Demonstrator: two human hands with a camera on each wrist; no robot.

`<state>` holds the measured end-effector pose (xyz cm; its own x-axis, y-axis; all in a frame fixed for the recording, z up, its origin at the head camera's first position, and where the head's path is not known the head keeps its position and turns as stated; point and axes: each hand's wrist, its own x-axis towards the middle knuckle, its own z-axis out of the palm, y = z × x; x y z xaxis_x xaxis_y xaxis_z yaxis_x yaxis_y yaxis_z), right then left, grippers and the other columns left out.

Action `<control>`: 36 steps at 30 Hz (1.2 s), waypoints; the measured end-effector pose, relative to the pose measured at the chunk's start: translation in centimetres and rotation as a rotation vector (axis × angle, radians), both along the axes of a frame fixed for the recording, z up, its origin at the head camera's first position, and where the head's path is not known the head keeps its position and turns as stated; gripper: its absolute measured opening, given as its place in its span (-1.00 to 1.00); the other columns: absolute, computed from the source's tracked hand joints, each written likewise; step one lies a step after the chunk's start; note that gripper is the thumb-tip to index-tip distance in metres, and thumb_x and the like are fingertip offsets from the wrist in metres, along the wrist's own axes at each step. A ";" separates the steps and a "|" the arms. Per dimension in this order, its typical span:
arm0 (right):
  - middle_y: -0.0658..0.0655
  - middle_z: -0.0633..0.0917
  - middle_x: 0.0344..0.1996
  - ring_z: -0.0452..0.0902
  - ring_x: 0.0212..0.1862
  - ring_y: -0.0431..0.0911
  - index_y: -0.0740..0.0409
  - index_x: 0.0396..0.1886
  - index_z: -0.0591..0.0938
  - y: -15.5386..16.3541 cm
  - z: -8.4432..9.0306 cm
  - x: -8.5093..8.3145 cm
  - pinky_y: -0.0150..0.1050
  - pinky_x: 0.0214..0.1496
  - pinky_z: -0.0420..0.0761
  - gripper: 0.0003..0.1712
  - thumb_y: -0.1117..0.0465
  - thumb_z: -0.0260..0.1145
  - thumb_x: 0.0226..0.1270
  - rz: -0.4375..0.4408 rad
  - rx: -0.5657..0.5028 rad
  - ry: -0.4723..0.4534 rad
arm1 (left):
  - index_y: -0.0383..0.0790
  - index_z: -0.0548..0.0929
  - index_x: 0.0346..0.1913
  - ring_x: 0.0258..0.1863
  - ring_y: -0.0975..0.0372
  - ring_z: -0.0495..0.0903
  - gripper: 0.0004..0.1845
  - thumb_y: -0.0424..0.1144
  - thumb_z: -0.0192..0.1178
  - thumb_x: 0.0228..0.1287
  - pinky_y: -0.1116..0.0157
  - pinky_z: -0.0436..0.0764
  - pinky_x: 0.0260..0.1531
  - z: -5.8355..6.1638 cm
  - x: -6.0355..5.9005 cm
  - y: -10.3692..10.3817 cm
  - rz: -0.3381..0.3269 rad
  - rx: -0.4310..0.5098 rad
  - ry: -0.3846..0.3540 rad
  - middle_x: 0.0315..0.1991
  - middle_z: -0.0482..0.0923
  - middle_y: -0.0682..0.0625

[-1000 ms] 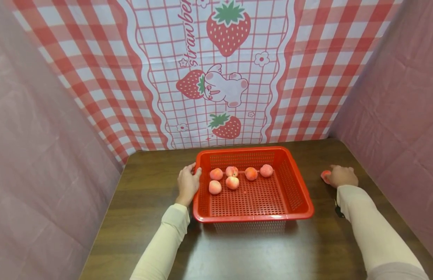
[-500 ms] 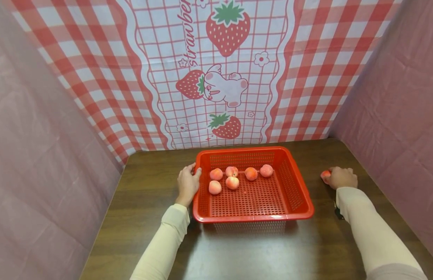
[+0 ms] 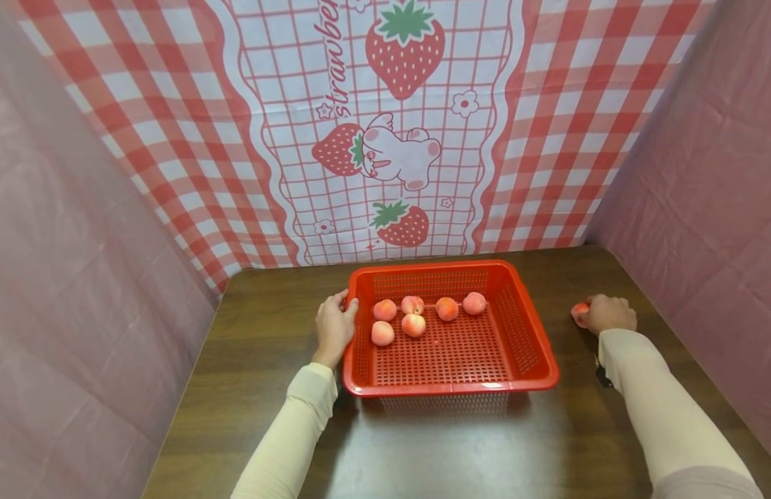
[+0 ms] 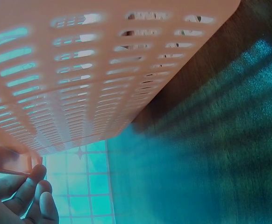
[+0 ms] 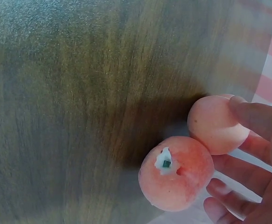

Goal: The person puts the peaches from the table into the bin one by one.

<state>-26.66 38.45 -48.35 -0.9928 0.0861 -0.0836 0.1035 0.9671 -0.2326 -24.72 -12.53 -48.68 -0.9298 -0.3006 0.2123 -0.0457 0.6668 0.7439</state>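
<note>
On the left side of a red perforated plastic basket (image 3: pixel 450 389), my left hand (image 3: pixel 335 326) grips the rim, thumb on the inner side. The left wrist view shows its curled fingers (image 4: pixel 38 193) beside the rim's edge and the slotted wall. Several pink-orange peaches (image 3: pixel 447 310) lie inside, mostly toward the back and left. My right hand (image 3: pixel 612 315) is over the table right of the basket. In the right wrist view, its thumb and fingers hold a peach (image 5: pixel 215 123). Against that one sits a second peach (image 5: pixel 175 179) with a torn white patch and a dark green spot.
The basket stands on a dark wood-grain table (image 3: pixel 260 430). A checked strawberry-print cloth (image 3: pixel 385 138) hangs along the back edge. Pinkish cloth walls (image 3: pixel 703 208) close in the left and right sides.
My right hand shifts very slightly at the peaches on the right. My left hand, the basket and the peaches inside stay in place.
</note>
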 end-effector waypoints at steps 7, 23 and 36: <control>0.60 0.59 -0.17 0.44 -0.18 0.44 0.27 -0.10 0.64 0.3 0.1 -0.2 0.18 -0.30 0.42 -0.56 0.04 0.24 0.13 -0.004 -0.004 -0.019 | -0.21 0.67 0.12 -0.08 -0.06 0.61 -0.62 -0.16 0.24 0.30 0.01 0.51 0.03 -0.1 0.0 -0.1 -0.004 0.012 0.001 -0.11 0.68 -0.17; 0.54 0.59 -0.16 0.44 -0.14 0.43 0.31 0.02 0.60 0.4 0.4 0.2 0.16 -0.28 0.44 -0.47 -0.02 0.22 0.23 -0.023 -0.031 -0.029 | -0.23 0.67 0.11 -0.11 -0.06 0.62 -0.63 -0.16 0.24 0.29 0.02 0.52 -0.01 0.0 0.0 0.0 -0.007 0.001 0.019 -0.14 0.69 -0.17; 0.58 0.53 0.05 0.43 -0.04 0.49 0.40 0.18 0.48 0.1 1.6 0.1 0.25 -0.17 0.48 -0.36 -0.01 0.19 0.31 -0.041 -0.054 0.000 | -0.23 0.68 0.09 -0.10 -0.09 0.61 -0.64 -0.17 0.26 0.27 0.00 0.51 -0.02 -0.1 0.1 -0.1 -0.007 0.006 0.039 -0.15 0.70 -0.18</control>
<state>-26.59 38.53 -46.73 -0.9885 0.1222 -0.0893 0.1429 0.9481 -0.2842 -24.63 -12.59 -48.74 -0.9229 -0.2954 0.2469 -0.0116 0.6623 0.7491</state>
